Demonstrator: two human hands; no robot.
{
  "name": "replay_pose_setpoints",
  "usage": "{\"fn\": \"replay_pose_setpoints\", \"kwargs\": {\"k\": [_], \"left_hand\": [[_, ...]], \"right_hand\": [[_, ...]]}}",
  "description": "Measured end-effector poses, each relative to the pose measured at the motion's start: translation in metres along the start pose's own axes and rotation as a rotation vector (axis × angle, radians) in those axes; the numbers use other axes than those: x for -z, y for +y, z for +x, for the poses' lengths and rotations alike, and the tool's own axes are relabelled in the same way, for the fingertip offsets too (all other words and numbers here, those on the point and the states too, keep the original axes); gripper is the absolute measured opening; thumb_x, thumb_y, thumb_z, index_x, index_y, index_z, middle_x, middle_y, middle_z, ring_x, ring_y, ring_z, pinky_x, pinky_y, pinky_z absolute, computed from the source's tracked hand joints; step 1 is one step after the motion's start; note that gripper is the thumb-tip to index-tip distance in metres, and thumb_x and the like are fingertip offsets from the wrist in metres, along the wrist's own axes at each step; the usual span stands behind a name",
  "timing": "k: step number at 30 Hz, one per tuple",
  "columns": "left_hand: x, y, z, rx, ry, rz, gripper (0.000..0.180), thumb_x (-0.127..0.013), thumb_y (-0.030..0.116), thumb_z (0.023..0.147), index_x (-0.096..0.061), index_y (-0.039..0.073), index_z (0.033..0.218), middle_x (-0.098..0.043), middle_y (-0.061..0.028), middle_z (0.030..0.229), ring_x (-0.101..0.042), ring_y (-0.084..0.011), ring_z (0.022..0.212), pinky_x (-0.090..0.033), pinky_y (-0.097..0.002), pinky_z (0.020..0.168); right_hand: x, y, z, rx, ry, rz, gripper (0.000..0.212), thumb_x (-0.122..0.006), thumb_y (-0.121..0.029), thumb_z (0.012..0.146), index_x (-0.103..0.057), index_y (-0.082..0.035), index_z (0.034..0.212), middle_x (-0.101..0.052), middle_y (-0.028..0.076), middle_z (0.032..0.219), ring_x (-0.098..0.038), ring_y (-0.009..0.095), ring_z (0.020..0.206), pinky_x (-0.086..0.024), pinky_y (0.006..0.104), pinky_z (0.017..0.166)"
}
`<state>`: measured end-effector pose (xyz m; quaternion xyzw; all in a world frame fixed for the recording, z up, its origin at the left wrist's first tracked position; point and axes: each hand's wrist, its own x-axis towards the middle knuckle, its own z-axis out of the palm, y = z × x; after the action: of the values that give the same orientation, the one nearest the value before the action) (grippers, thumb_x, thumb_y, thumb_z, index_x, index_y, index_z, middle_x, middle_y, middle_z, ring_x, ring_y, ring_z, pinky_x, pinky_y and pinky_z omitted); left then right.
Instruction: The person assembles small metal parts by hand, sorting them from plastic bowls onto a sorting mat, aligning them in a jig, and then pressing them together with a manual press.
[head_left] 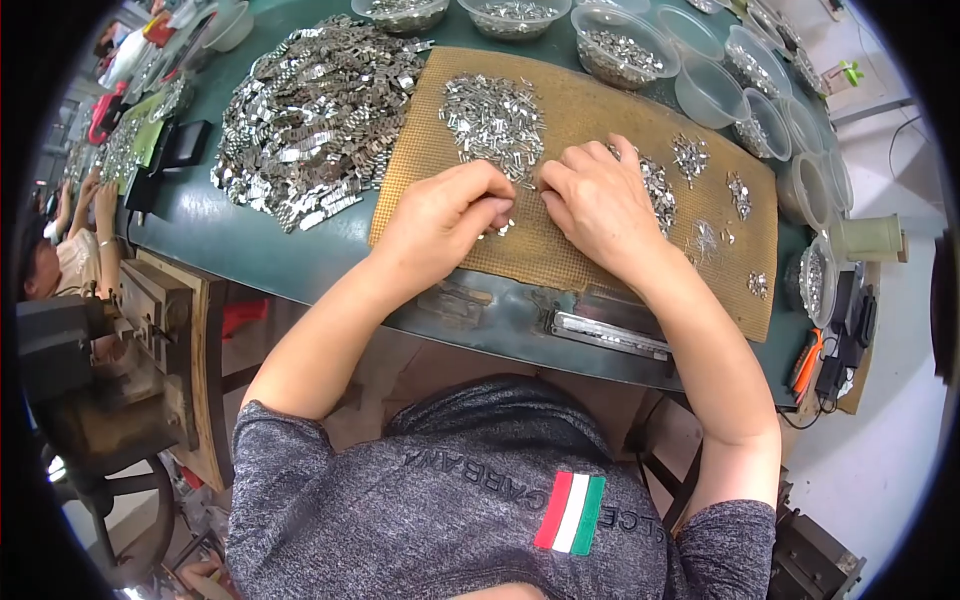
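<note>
Both hands work close together over a tan textured mat [590, 112]. My left hand [440, 218] is closed, its thumb and fingertips pinched together near a few small shiny pieces. Just to its right, my right hand [600, 205] has its fingers curled down and its thumb against the forefinger. Whatever the fingertips hold is too small or hidden to make out. Beyond them lies a heap of small silvery metal pieces [492, 120]. Another pile of metal pieces [660, 195] sits beside my right hand, partly covered by it.
A large mound of linked metal strips [310, 125] lies left of the mat. Several clear plastic bowls [625, 50] line the far and right sides. A slotted metal bar [610, 335] sits at the near edge. Orange-handled pliers [805, 362] lie right. Other people work far left.
</note>
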<state>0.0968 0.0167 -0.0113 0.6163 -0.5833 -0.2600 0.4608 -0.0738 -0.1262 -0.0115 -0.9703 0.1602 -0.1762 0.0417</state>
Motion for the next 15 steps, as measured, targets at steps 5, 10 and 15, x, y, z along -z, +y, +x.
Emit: {"fn": "replay_pose_setpoints", "kwargs": {"k": [5, 10, 15], "left_hand": [[-0.005, 0.002, -0.011, 0.14, 0.002, -0.266, 0.009, -0.064, 0.0, 0.099, -0.066, 0.0, 0.108, -0.068, -0.0051, 0.096, -0.069, -0.011, 0.082, -0.057, -0.0259, 0.072], [-0.013, -0.002, -0.023, 0.266, -0.016, -0.414, 0.012, -0.063, 0.003, 0.101, -0.068, -0.001, 0.112, -0.068, -0.003, 0.096, -0.068, -0.0089, 0.084, -0.057, -0.0246, 0.074], [-0.034, 0.007, -0.025, 0.18, -0.12, -0.347, 0.017, -0.064, 0.002, 0.1, -0.07, -0.002, 0.115, -0.07, -0.0044, 0.1, -0.07, -0.0107, 0.088, -0.058, -0.0247, 0.077]], "right_hand": [[0.031, 0.003, -0.031, -0.008, 0.032, 0.044, 0.005, -0.073, -0.012, 0.084, -0.071, -0.01, 0.089, -0.064, 0.006, 0.089, -0.063, 0.028, 0.097, -0.041, 0.0532, 0.104], [0.071, 0.005, -0.082, -0.152, 0.021, 0.138, 0.008, -0.074, -0.009, 0.083, -0.068, -0.008, 0.088, -0.064, 0.007, 0.086, -0.062, 0.03, 0.09, -0.046, 0.044, 0.093], [0.083, -0.005, -0.135, -0.289, -0.051, 0.283, 0.011, -0.073, -0.008, 0.089, -0.065, -0.008, 0.095, -0.069, 0.007, 0.091, -0.067, 0.026, 0.091, -0.038, 0.0531, 0.113]]}}
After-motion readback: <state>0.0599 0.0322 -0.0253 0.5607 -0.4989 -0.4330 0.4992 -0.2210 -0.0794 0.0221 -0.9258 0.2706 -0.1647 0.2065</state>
